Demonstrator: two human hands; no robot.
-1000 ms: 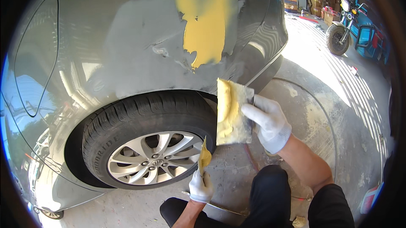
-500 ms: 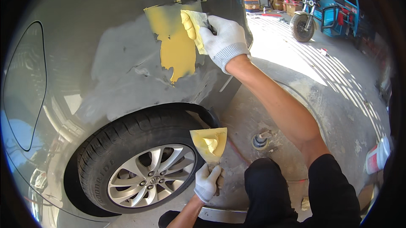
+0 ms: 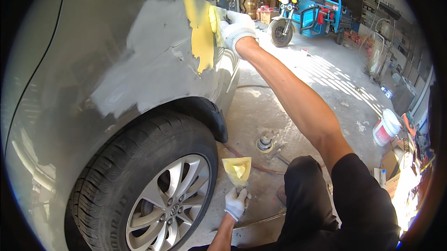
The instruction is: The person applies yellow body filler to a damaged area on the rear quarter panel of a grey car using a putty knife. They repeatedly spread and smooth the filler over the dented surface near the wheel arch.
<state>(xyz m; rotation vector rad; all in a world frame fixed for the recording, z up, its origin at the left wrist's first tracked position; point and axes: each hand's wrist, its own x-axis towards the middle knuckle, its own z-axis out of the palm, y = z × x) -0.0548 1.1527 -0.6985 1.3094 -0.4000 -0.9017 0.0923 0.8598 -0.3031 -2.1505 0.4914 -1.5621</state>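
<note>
In white knit gloves, both my hands are closed on putty tools. Up at the rear corner of a dark grey car panel [image 3: 116,41], my right hand [image 3: 238,30] grips a putty spreader [image 3: 222,14]. A thick roll of yellow filler [image 3: 213,19] lies along its edge, against or very near the panel. Just left of it, a ragged patch of yellow putty [image 3: 201,34] covers part of a dull, sanded grey area [image 3: 153,51]. Lower down, beside the tyre, my left hand [image 3: 236,203] holds a scraper [image 3: 228,163] blade up, with a lump of yellow putty [image 3: 239,171] on it.
The rear wheel [image 3: 179,204] stands under the panel at lower left. A round sander-like tool [image 3: 264,144] and a hose [image 3: 265,170] lie on the concrete floor. A white bucket [image 3: 386,127] is at right; a blue cargo tricycle [image 3: 309,16] stands farther back.
The whole view has shifted, showing more of the workshop at right. My right hand stays by the yellow patch with the spreader; my left still holds the loaded scraper low.
</note>
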